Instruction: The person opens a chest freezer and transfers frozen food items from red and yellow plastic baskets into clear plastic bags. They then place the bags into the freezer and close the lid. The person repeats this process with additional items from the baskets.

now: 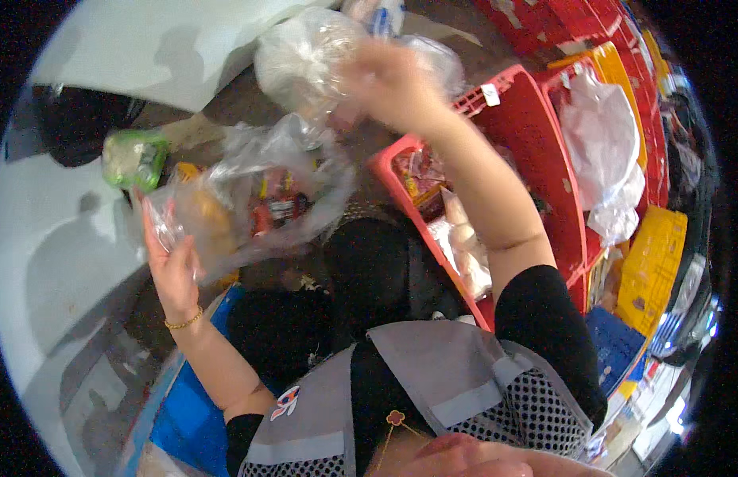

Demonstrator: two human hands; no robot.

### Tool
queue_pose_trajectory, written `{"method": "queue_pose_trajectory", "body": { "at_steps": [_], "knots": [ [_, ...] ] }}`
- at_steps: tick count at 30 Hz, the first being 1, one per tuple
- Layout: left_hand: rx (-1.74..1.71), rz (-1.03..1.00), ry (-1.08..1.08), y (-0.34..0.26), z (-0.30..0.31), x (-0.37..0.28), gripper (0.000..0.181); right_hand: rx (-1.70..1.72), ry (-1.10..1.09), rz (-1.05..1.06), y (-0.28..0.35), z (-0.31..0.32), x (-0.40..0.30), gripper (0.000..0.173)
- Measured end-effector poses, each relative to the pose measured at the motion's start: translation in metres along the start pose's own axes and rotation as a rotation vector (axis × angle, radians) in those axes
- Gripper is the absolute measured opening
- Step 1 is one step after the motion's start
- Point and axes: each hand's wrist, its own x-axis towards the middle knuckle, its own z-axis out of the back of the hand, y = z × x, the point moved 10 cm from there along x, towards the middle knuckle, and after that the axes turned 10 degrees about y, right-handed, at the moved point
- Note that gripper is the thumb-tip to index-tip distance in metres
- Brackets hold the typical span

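Note:
My left hand grips the side of a clear plastic bag, its thumb pressed to the film. The bag gapes towards my right hand. Red and black packaged goods show inside or through it, along with something orange-yellow. My right hand is reaching forward and is blurred by motion, so whether it holds anything is unclear. Below its fingers is a blurred dark pink patch. Just beyond the right hand, a full, knotted clear bag rests on the floor.
A red plastic crate with packaged goods stands at my right. Behind it are a white bag and a yellow crate. A green-wrapped package lies beyond my left hand. A blue bin sits at lower left.

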Motion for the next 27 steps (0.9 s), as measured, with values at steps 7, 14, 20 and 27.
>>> {"method": "queue_pose_trajectory", "body": {
  "at_steps": [7, 14, 20, 27],
  "knots": [
    [-0.144, 0.088, 0.195, 0.031, -0.084, -0.017, 0.073, -0.524, -0.553, -0.958, -0.243, 0.115, -0.239, 0.041],
    [-0.117, -0.222, 0.217, -0.073, -0.103, -0.084, 0.075, -0.052, 0.092, -1.452, -0.366, 0.002, -0.326, 0.075],
    [0.420, -0.001, -0.011, -0.042, -0.034, -0.031, 0.062, 0.467, -0.220, -1.413, -0.368, 0.008, -0.342, 0.062],
    [0.141, -0.238, -0.062, -0.046, -0.026, -0.036, 0.062, 0.928, -0.162, -1.391, -0.323, -0.009, -0.336, 0.043]
  ]
}}
